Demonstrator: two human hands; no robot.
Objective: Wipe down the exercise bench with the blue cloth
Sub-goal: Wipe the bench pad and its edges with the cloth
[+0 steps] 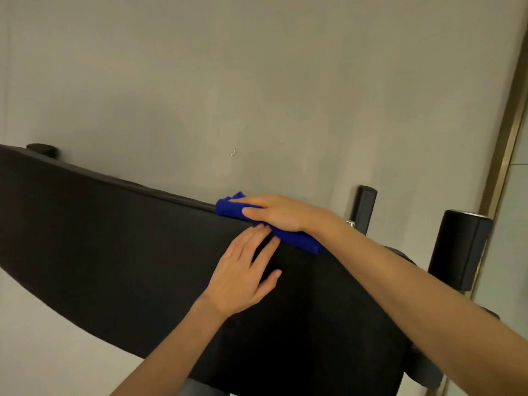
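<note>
Looking down, the blue cloth (298,242) lies bunched on the far edge of the black bench pad (114,238). It looks soft, light and limp, best driven under a flat palm. My right hand (278,214) presses it, fingers straight. My left hand (243,277) rests flat on the pad just beside it, fingers spread.

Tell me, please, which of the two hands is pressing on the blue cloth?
The right hand, flat on the blue cloth at the far edge of the bench; the left hand rests bare beside it.
</note>
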